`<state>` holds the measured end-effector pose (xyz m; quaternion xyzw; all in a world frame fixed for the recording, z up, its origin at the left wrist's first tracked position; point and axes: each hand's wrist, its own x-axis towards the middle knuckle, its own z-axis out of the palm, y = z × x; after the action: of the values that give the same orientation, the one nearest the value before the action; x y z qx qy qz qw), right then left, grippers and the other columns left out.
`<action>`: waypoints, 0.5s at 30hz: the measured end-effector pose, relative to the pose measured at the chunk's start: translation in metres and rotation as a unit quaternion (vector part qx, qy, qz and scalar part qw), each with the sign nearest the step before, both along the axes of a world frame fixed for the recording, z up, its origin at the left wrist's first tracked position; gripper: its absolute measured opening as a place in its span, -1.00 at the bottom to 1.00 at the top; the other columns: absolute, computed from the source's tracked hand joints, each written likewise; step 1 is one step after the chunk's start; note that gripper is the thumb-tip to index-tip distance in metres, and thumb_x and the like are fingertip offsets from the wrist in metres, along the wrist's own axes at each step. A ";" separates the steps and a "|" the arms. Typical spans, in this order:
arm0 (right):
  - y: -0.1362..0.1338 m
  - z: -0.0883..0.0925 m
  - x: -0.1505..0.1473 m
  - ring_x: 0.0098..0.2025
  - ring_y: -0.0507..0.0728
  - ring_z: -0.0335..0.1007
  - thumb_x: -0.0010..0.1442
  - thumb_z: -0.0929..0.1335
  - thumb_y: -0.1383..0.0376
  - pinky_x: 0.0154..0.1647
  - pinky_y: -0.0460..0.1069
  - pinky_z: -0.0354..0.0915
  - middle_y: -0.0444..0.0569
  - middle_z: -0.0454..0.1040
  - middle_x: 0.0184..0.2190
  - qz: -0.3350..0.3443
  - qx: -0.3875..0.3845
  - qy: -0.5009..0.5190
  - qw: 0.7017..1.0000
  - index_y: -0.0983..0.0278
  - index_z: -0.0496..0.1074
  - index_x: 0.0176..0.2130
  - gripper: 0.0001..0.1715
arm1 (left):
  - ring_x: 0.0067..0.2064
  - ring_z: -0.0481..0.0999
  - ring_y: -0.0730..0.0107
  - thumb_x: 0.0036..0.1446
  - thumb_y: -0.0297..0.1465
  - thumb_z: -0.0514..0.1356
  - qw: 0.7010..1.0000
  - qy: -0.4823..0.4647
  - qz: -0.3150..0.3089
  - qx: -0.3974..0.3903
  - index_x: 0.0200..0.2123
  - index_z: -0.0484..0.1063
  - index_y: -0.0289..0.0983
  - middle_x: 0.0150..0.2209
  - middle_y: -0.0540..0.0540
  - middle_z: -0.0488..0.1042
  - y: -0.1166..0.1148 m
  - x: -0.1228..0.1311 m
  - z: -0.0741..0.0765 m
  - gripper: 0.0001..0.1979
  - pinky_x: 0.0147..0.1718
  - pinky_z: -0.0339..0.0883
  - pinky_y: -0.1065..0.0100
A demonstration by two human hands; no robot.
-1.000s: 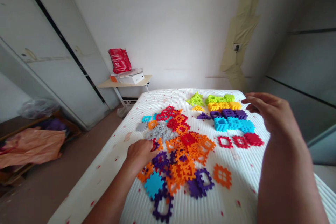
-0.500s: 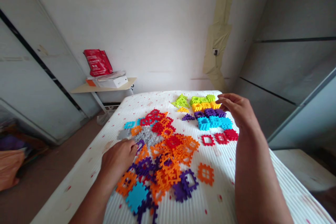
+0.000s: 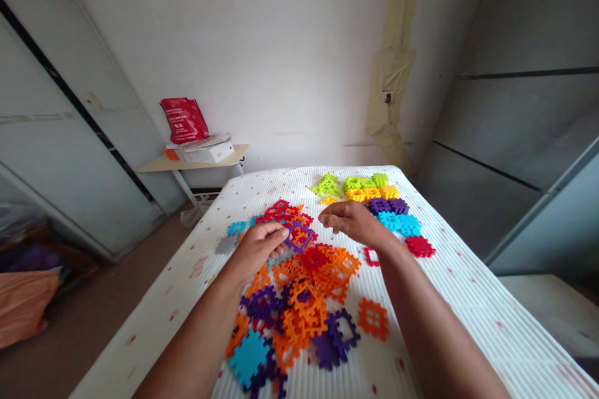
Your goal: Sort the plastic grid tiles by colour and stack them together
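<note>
Between the thumb and fingers of my left hand [image 3: 263, 246] is a purple square frame tile [image 3: 300, 236] with notched edges, raised over the pile. My right hand [image 3: 349, 219] hovers just to the right of that tile, apart from it, fingers bent together; whether anything is in them I cannot make out. Below both hands lies a loose pile of orange tiles [image 3: 306, 305], with purple, red, grey and blue pieces mixed in. Beyond my right hand stand sorted rows: green tiles [image 3: 365, 183], yellow tiles [image 3: 372, 193], purple tiles [image 3: 388, 206], blue tiles [image 3: 400, 222] and red tiles [image 3: 420, 246].
The pieces lie on a bed-like surface with a white ribbed cover [image 3: 178, 318]. Behind at left, a small table [image 3: 196, 164] bears a white box [image 3: 210, 151] and a red bag [image 3: 184, 120]. Grey cabinets flank both sides, and a wall socket [image 3: 388, 97] is at the back.
My left hand has lifted the purple frame tile from the pile and moved right. My right hand has come left from the sorted rows towards it. The view has shifted slightly.
</note>
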<state>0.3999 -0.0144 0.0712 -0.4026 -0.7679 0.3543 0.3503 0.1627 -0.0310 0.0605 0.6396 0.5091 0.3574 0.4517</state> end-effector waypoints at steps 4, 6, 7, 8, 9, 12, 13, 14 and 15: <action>0.002 -0.009 -0.013 -0.49 0.00 0.27 0.07 0.29 0.13 -0.48 -0.11 0.18 -0.10 0.40 -0.53 0.045 -0.033 -0.003 0.998 0.33 0.43 -0.42 -0.69 | -0.56 0.30 0.50 -0.01 -0.13 0.14 1.000 -0.010 -0.003 0.001 -0.41 0.38 -0.30 -0.63 0.05 0.34 0.004 0.011 0.002 -0.68 -0.53 0.15 0.45; 0.003 -0.011 -0.015 -0.53 -0.02 0.23 0.05 0.30 0.16 -0.52 -0.12 0.15 -0.13 0.37 -0.57 0.033 -0.054 0.003 0.998 0.32 0.41 -0.46 -0.74 | -0.55 0.30 0.50 0.01 -0.15 0.12 1.000 -0.006 0.006 0.012 -0.35 0.40 -0.32 -0.61 0.05 0.33 0.007 0.014 0.001 -0.67 -0.54 0.16 0.45; 0.004 -0.011 -0.014 -0.55 -0.03 0.22 0.04 0.30 0.18 -0.53 -0.13 0.14 -0.14 0.36 -0.59 0.023 -0.066 0.011 0.997 0.32 0.40 -0.47 -0.76 | -0.53 0.31 0.50 0.01 -0.17 0.12 1.000 -0.002 0.011 0.025 -0.29 0.41 -0.33 -0.58 0.04 0.35 0.007 0.015 0.000 -0.67 -0.52 0.18 0.45; 0.004 -0.011 -0.013 -0.56 -0.03 0.21 0.02 0.30 0.19 -0.54 -0.13 0.14 -0.15 0.35 -0.60 0.015 -0.078 0.022 0.997 0.32 0.39 -0.47 -0.77 | -0.50 0.34 0.49 0.01 -0.20 0.13 0.999 0.002 0.012 0.044 -0.22 0.42 -0.34 -0.52 0.01 0.38 0.008 0.016 0.000 -0.65 -0.50 0.21 0.44; 0.005 -0.010 -0.012 -0.56 -0.04 0.20 0.01 0.30 0.20 -0.54 -0.13 0.14 -0.15 0.35 -0.60 0.011 -0.090 0.029 0.995 0.31 0.39 -0.47 -0.79 | -0.45 0.36 0.48 0.00 -0.24 0.14 0.998 0.010 0.011 0.069 -0.14 0.41 -0.33 -0.44 -0.02 0.41 0.008 0.016 0.001 -0.62 -0.45 0.24 0.43; 0.004 -0.005 -0.006 -0.57 -0.04 0.21 -0.04 0.31 0.23 -0.56 -0.13 0.14 -0.15 0.36 -0.61 0.034 -0.119 0.023 0.992 0.31 0.38 -0.49 -0.82 | -0.26 0.41 0.42 -0.06 -0.38 0.17 0.987 0.069 -0.032 0.138 0.06 0.31 -0.24 -0.15 -0.10 0.43 0.006 0.015 0.005 -0.47 -0.29 0.31 0.39; 0.003 -0.004 -0.003 -0.57 -0.04 0.21 -0.05 0.32 0.23 -0.56 -0.13 0.14 -0.15 0.37 -0.61 0.050 -0.126 0.016 0.991 0.32 0.39 -0.49 -0.83 | -0.21 0.41 0.39 -0.08 -0.42 0.16 0.982 0.098 -0.055 0.153 0.10 0.28 -0.19 -0.07 -0.11 0.41 0.005 0.015 0.006 -0.42 -0.26 0.32 0.37; 0.003 -0.003 -0.001 -0.57 -0.04 0.22 -0.07 0.32 0.24 -0.56 -0.13 0.14 -0.16 0.37 -0.61 0.065 -0.132 0.011 0.989 0.32 0.39 -0.49 -0.83 | -0.15 0.40 0.36 -0.10 -0.46 0.16 0.975 0.127 -0.080 0.164 0.11 0.27 -0.15 0.00 -0.11 0.38 0.004 0.015 0.008 -0.39 -0.23 0.32 0.35; 0.002 -0.002 0.000 -0.57 -0.04 0.22 -0.07 0.33 0.24 -0.56 -0.13 0.15 -0.16 0.37 -0.61 0.078 -0.137 0.009 0.987 0.32 0.39 -0.49 -0.83 | -0.10 0.39 0.32 -0.11 -0.49 0.15 0.967 0.153 -0.105 0.174 0.11 0.27 -0.12 0.04 -0.10 0.35 0.003 0.015 0.009 -0.37 -0.20 0.32 0.33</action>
<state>0.4001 -0.0123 0.0692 -0.3825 -0.7378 0.4863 0.2698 0.1779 -0.0279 0.0700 0.8051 0.4323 0.2892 0.2851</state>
